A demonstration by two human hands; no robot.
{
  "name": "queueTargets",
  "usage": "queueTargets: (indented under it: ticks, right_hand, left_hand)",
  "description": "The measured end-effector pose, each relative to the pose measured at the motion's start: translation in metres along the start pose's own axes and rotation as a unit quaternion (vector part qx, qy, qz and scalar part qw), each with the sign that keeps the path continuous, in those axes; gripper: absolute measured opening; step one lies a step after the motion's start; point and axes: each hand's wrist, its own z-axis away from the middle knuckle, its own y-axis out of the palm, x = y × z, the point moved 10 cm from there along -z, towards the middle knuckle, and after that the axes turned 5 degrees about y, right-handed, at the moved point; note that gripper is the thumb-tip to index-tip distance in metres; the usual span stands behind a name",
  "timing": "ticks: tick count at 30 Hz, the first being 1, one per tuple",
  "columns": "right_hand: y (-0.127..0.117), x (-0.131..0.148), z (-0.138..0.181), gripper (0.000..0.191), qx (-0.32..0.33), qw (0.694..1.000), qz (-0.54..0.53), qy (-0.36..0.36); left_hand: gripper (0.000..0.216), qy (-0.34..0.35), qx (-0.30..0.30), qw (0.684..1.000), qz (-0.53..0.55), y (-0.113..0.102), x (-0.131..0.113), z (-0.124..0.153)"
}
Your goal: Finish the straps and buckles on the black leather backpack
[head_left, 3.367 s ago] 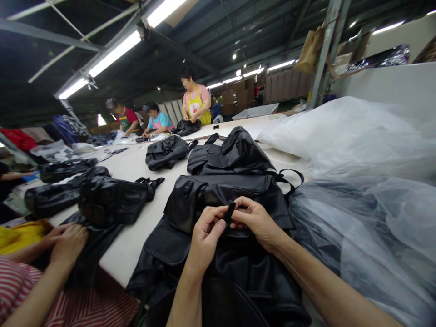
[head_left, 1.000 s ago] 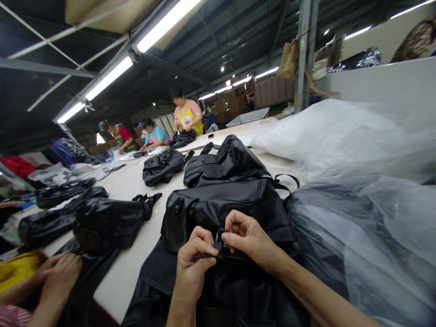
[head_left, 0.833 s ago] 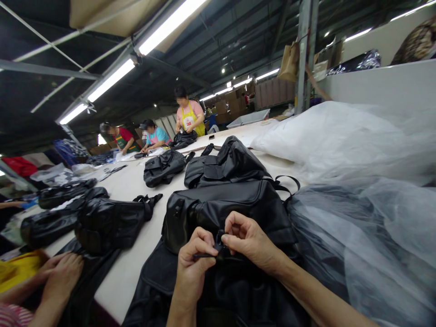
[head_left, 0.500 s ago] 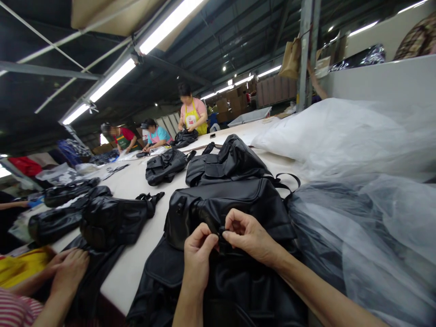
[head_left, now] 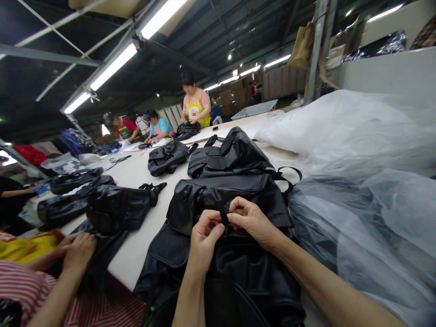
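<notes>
A long pale table (head_left: 143,170) runs away toward twelve o'clock, with heaped clear plastic bags (head_left: 344,136) at two o'clock. A black backpack (head_left: 231,254) lies at its near end, directly in front of the person. On top of it, the left hand (head_left: 203,240) and right hand (head_left: 254,221) meet, fingertips of both pinched shut on a narrow black strap (head_left: 223,211). At nine o'clock, a co-worker's hand (head_left: 79,250) rests on another black bag (head_left: 119,206).

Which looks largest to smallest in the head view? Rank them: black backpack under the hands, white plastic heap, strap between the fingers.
1. white plastic heap
2. black backpack, though nearness to the camera inflates it, so these two are unsure
3. strap, clearly smallest
</notes>
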Motion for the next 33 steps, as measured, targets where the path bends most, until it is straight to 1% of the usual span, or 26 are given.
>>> queueTargets:
  ticks: [2, 6, 11, 15, 21, 27, 30, 33]
  right_hand:
    - [0.001, 0.002, 0.002, 0.028, 0.005, 1.0, 0.001, -0.005]
    - [0.0, 0.002, 0.001, 0.035, -0.001, 1.0, 0.0, -0.02]
    - [-0.003, -0.001, 0.0, 0.039, -0.015, 1.0, 0.005, -0.012]
    - [0.003, -0.001, 0.001, 0.042, 0.005, 1.0, -0.005, -0.002]
    - [0.004, 0.002, 0.002, 0.045, 0.005, 1.0, 0.005, -0.002]
    - [0.004, 0.001, 0.001, 0.045, 0.009, 1.0, 0.006, -0.008]
    - [0.004, -0.001, -0.001, 0.039, 0.012, 0.999, 0.022, -0.022]
    - [0.004, -0.001, -0.002, 0.032, 0.011, 0.998, 0.045, -0.039]
  left_hand:
    - [0.012, 0.028, 0.02, 0.999, -0.012, 0.004, -0.008, 0.0]
    - [0.003, 0.055, 0.026, 0.998, -0.002, 0.005, -0.015, 0.002]
    - [0.01, 0.121, 0.045, 0.986, -0.102, 0.003, -0.028, 0.016]
    - [0.01, 0.14, 0.052, 0.985, -0.09, -0.003, -0.031, 0.025]
    - [0.005, 0.139, 0.065, 0.987, -0.051, -0.006, -0.029, 0.024]
    - [0.007, 0.138, 0.085, 0.985, -0.062, 0.001, -0.028, 0.023]
    - [0.009, 0.13, 0.075, 0.986, -0.067, 0.0, -0.027, 0.023]
    - [0.009, 0.115, 0.043, 0.99, -0.07, -0.003, -0.025, 0.021]
